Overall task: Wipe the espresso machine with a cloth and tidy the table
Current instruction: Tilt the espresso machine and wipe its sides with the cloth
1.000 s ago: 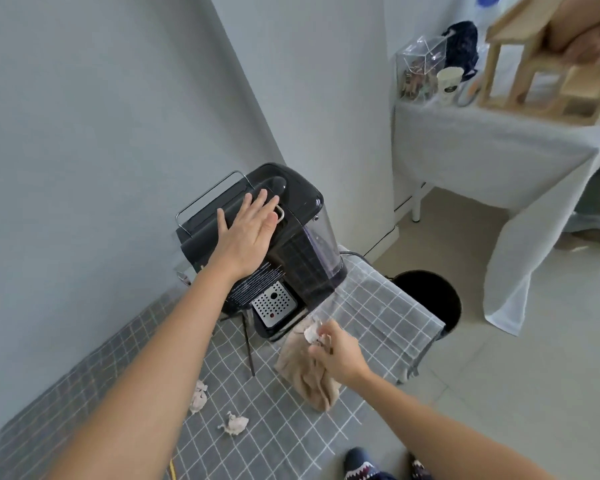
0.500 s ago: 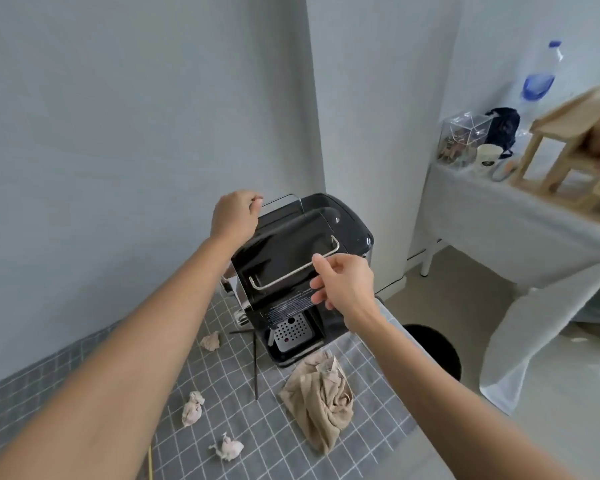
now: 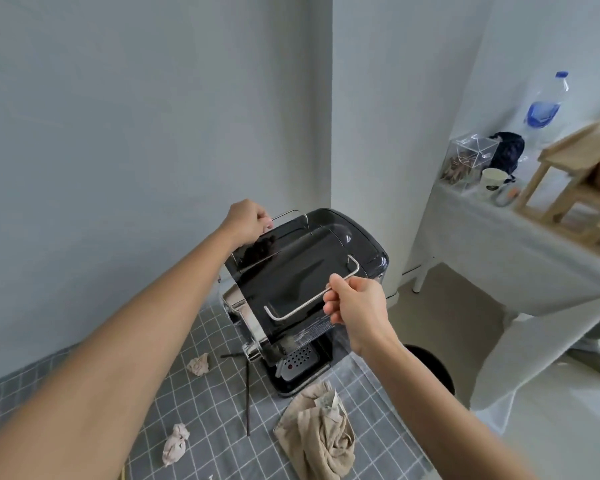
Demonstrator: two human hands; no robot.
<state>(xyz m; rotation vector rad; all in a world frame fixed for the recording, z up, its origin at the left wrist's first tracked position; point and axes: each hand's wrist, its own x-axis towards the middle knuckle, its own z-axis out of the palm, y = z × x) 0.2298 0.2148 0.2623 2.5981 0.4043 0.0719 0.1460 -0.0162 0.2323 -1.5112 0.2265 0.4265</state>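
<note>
1. The black espresso machine (image 3: 305, 271) stands on the table with a grey checked tablecloth (image 3: 201, 403), close to the corner of the wall, and it looks tilted toward the camera.
2. The left hand (image 3: 245, 220) is at the far upper edge of the machine, with its fingers curled around the back metal rail (image 3: 286, 214).
3. The right hand (image 3: 355, 311) pinches the front metal rail (image 3: 305, 304) on the top of the machine, between thumb and fingers.
4. The beige cloth (image 3: 317, 433) lies crumpled on the tablecloth, just in front of the machine's drip tray (image 3: 297, 360); no hand touches it.
5. Two crumpled paper balls (image 3: 175, 443) (image 3: 199, 363) lie on the tablecloth to the left of the machine.
6. A thin dark stick (image 3: 247, 398) lies between them and the cloth.
7. A black bin (image 3: 433, 367) stands on the floor, to the right of the table.
</note>
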